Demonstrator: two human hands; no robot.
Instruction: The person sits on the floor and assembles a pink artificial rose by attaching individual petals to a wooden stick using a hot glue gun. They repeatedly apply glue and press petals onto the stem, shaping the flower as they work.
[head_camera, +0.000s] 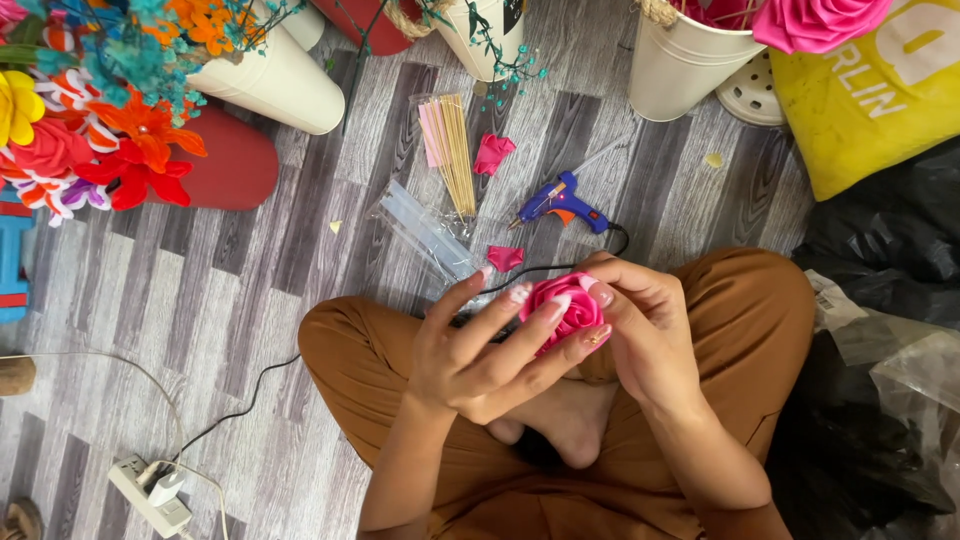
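While the grey plank floor (250, 300) fills most of the frame, the middle and bottom are taken up by the crossed legs in brown trousers (740, 310) of a seated person. At the upper right a yellow bag (870, 110) lies beside a cream bucket (680, 65) from which a large pink rose (815, 20) rises; black plastic (890, 240) is heaped below them. At the upper left a bunch of bright paper flowers (110, 110) is seen against another cream bucket (275, 80). At the lower left a white power strip (150, 490) is plugged, its black cord running up towards a blue glue gun (562, 203) that rests on the floor in the upper centre. Just left of the gun lie a clear pack of glue sticks (425, 235) and a packet of thin wooden sticks (450, 150), with two loose pink petals (493, 152) close by.

Just right of centre, above the lap, a small pink foam rose (565, 305) is held between both hands. The left hand (480, 350) cups it from below, fingers (535, 320) curled and pressed against its side; the right hand (650, 325) closes over it from the right, fingertips (600, 293) pressing on the outer petals.

The step in hand is judged to be the pressing and shaping of the outer petals around the bud. A steady, light squeeze would be called for next, so that the petals are seated without being crushed.
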